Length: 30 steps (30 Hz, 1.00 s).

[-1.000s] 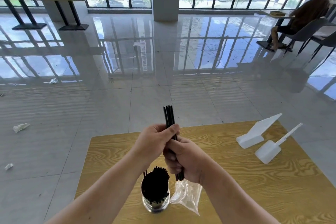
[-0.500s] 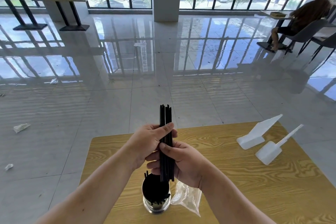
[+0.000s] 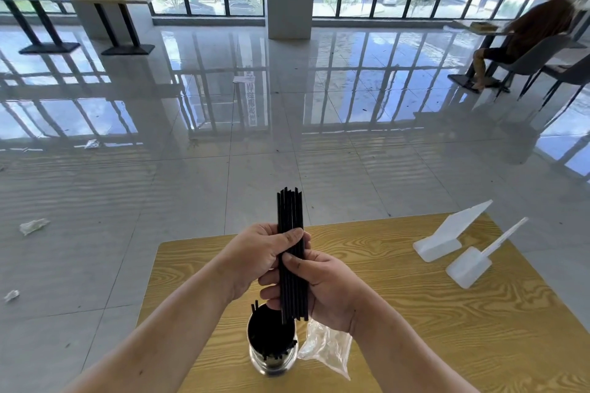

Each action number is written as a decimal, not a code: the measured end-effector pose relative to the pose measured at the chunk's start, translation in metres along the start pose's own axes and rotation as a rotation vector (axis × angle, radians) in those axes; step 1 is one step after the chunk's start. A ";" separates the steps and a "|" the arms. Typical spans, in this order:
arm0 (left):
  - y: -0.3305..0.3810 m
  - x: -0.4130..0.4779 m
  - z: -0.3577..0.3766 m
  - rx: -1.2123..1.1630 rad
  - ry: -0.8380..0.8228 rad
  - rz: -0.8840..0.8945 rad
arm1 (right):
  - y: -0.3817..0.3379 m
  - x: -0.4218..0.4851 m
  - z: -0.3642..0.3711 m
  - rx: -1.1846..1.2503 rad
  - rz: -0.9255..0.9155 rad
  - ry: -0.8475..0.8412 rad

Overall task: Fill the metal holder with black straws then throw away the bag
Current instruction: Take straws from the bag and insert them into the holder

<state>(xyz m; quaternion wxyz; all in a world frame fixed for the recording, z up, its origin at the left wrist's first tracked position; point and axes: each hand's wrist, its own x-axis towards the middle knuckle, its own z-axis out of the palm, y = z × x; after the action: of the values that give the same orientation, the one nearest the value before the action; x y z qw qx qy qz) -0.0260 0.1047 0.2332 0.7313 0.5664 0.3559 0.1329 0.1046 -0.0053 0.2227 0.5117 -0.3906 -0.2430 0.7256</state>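
A bundle of black straws (image 3: 290, 210) stands upright between both hands, above the metal holder (image 3: 273, 360). My left hand (image 3: 255, 254) grips the bundle near its upper half, thumb across the front. My right hand (image 3: 319, 287) holds the lower half; the straws' bottom ends reach the holder's mouth. The holder is a shiny cylinder on the wooden table (image 3: 415, 313), packed with black straws. A clear plastic bag (image 3: 325, 348) hangs crumpled under my right hand, beside the holder; whether that hand pinches it I cannot tell.
Two white plastic scoops (image 3: 447, 233) (image 3: 472, 265) lie at the table's far right. Bits of litter (image 3: 32, 226) dot the glossy tiled floor on the left. A seated person (image 3: 536, 29) is at a table far right.
The straw bundle has turned from a slight tilt to upright and slid down, so its lower ends now reach the holder's mouth. Both hands shifted their grip along it.
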 end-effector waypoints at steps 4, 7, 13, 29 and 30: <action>-0.002 0.000 0.001 0.006 -0.010 0.007 | 0.000 -0.002 -0.001 0.004 0.001 0.013; -0.003 -0.002 0.002 -0.010 -0.011 0.009 | 0.001 -0.004 -0.001 -0.007 0.006 0.022; -0.003 -0.003 0.005 -0.017 -0.002 0.005 | 0.001 -0.006 -0.001 -0.019 0.011 0.022; -0.011 0.000 0.005 -0.008 -0.011 0.012 | 0.004 -0.008 -0.002 -0.019 0.019 0.058; -0.011 0.000 0.005 -0.012 -0.013 0.013 | 0.004 -0.008 -0.002 -0.015 0.020 0.058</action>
<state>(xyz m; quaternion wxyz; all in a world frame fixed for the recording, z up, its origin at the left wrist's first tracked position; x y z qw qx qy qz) -0.0252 0.0971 0.2238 0.7361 0.5652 0.3466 0.1361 0.1056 -0.0145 0.2208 0.5083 -0.4178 -0.2296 0.7172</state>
